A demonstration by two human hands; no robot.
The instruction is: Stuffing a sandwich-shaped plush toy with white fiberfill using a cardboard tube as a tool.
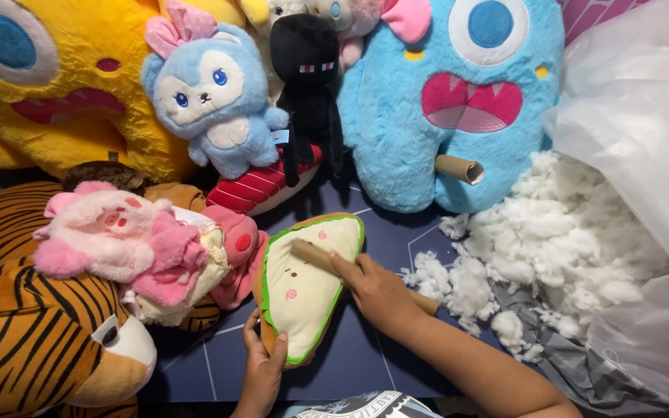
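The sandwich-shaped plush (306,288), cream with a green border and a small face, lies on the dark blue mat (365,364) at centre. The left hand (261,370) grips its lower corner, fingers closed on the edge. The right hand (375,292) holds a cardboard tube (320,258) pressed against the plush's face. White stuffing (559,240) lies just right; a tiger plush (32,325) lies left.
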